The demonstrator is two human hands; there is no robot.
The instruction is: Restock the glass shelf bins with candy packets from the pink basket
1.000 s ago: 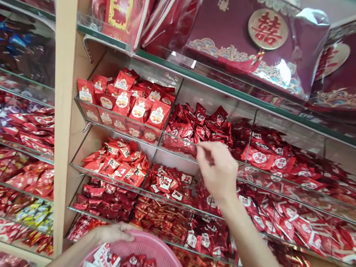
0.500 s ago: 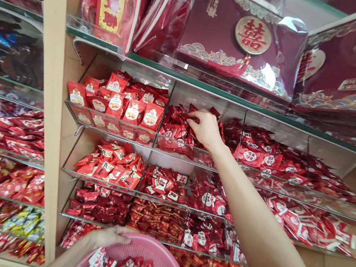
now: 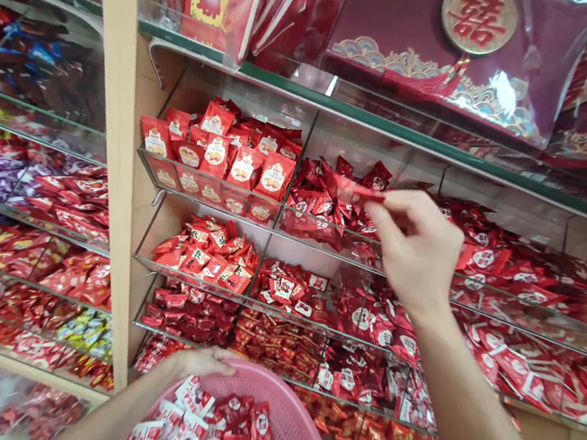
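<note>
Between the thumb and fingers of my right hand (image 3: 418, 248) is a small red candy packet (image 3: 353, 189), held in front of a shelf compartment. Behind it lies a pile of dark red wrapped candies (image 3: 310, 204). My left hand (image 3: 205, 361) grips the rim of a pink plastic basket (image 3: 313, 422) at the bottom of the view; its fingers curl over the edge. Inside the basket are red candy packets (image 3: 240, 421) on the right and white-and-red ones (image 3: 183, 438) on the left.
Red packets with biscuit pictures (image 3: 216, 154) fill the compartment to the left. Tiers of wrapped candies (image 3: 278, 341) continue below, behind clear dividers. A glass shelf (image 3: 292, 92) above bears purple gift bags (image 3: 404, 28). A wooden post (image 3: 115, 107) separates another candy rack on the left.
My right hand has come out of the compartment toward me, now with a red candy packet in its fingers. The view has shifted, and more of the basket shows.
</note>
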